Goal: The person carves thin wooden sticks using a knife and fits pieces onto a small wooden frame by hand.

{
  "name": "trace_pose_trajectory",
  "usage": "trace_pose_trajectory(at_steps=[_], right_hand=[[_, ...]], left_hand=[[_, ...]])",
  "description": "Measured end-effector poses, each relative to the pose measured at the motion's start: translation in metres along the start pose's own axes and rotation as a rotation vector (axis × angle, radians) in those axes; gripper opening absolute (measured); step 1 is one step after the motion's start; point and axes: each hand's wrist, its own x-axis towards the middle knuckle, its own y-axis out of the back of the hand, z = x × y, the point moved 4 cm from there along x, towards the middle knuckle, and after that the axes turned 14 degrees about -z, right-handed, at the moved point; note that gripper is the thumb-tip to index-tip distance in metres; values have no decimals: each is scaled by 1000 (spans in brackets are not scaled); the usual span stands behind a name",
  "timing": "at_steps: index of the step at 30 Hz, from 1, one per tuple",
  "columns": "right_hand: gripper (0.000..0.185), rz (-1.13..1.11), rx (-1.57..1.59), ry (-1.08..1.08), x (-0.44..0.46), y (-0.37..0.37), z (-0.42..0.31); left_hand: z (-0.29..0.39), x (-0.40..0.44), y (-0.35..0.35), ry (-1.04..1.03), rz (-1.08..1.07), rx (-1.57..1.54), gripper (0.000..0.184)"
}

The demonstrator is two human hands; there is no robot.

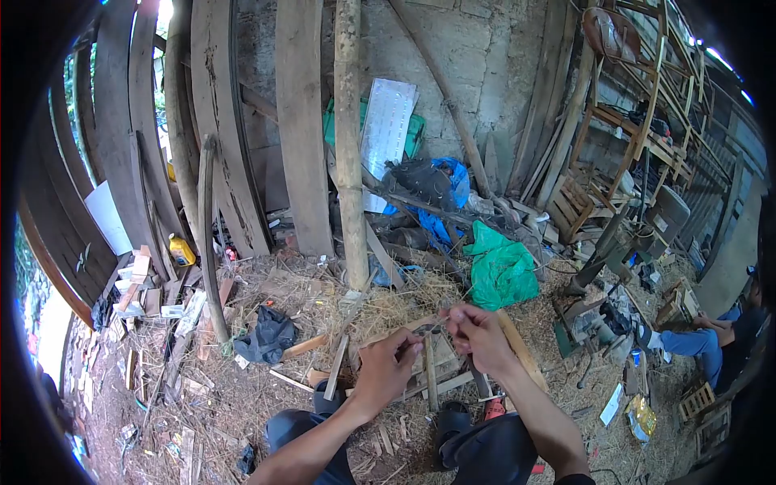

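My left hand point(388, 368) is raised in front of my knees, thumb and fingers pinched together. At its fingertips shows a small greyish piece point(423, 330), too small to name. Close by on the right, my right hand point(487, 343) is also pinched, its fingertips near that same piece. Whether the right fingers hold part of it or something separate, I cannot make out. Below the hands are a wooden stick point(431, 372) and a longer wooden board point(521, 349), partly hidden by the right forearm. Something red point(495, 407) lies by my right foot.
Wood scraps and straw litter the ground. A black plastic bag point(271, 334) lies left, a green bag point(499, 267) ahead. A bamboo post point(349, 145) rises in front. A yellow bottle point(182, 250) stands far left. At right sits another person point(711, 339), near stacked wooden chair frames point(638, 105).
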Motion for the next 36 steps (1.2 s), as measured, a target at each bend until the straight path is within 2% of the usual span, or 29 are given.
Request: trace_pose_trajectory(at_steps=[5,7,8,11,13,14,16,17,18,20,22,27,28,29,30,31,36], right_hand=[[27,-95,-55,-51,-1,-11,6],[26,116,21,-2,2,13,-3],[26,116,19,-2,2,13,-2],[23,72,26,-8,-2,-2,5],[21,-122,-122,-70,-4,-22,14],[21,-123,-121,-69,1,-15,18],[20,50,-48,111,7,14,25],[21,152,64,67,7,32,16],[21,155,65,67,5,41,10],[22,299,140,93,4,58,2],[24,299,140,101,2,51,1],[25,337,19,81,0,63,8],[25,328,16,81,0,61,9],[26,317,-181,56,-2,56,9],[27,300,-377,34,-2,50,9],[26,279,-437,116,-2,42,9],[21,81,-599,116,2,1,18]], left_hand=[[7,-1,6,18,13,9,12],[1,-2,1,-10,15,3,12],[0,-1,-1,-42,24,-1,12],[6,-3,3,13,24,51,10],[6,-2,6,9,29,52,11],[6,-1,7,10,38,51,12],[3,-1,7,-6,42,34,12],[2,-2,6,-28,46,15,12],[3,-3,7,-29,43,15,12],[4,-4,9,18,-6,23,11],[-2,-1,7,2,19,25,11],[4,1,11,61,11,-23,12],[-8,4,9,71,2,-168,13],[-17,6,8,83,-4,-311,13],[-19,7,11,86,10,-305,13],[-19,8,14,55,11,-331,14],[-32,15,14,-8,94,-467,14]])
